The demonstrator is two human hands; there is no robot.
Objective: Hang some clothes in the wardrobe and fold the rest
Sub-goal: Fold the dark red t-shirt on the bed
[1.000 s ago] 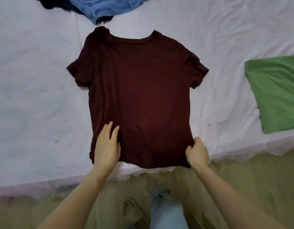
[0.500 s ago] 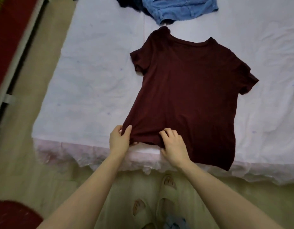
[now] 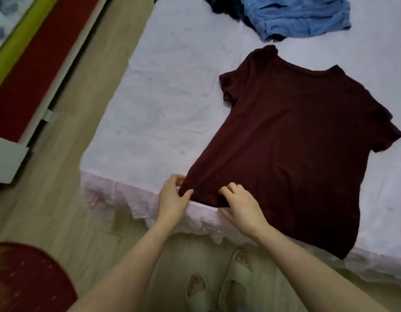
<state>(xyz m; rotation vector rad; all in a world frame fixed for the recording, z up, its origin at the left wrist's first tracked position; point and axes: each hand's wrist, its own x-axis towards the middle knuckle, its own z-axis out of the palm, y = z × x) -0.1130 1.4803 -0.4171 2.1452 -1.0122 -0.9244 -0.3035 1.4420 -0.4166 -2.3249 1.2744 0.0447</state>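
Head view looks down on a maroon T-shirt (image 3: 291, 143) spread flat on a bed (image 3: 163, 113) covered with a pale lilac sheet, its neckline pointing away from the person and its hem lying along the near edge of the mattress. At the hem's left corner, the left hand (image 3: 172, 197) pinches the fabric, thumb on top of the cloth and fingers curled behind the edge. Just beside it, the right hand (image 3: 242, 203) grips the same hem a little further in, fingers bent over the cloth and thumb tucked under it. Both short sleeves lie spread out to the sides. Near the far edge of the bed, a crumpled blue garment (image 3: 300, 16) sits on a darker piece of clothing (image 3: 224, 6), well apart from the shirt. A frilled valance (image 3: 118, 199) hangs below the mattress. On the wooden floor (image 3: 59, 212) stand the person's feet in pale slippers (image 3: 235, 280), and a dark red round rug (image 3: 28, 280) lies at lower left.
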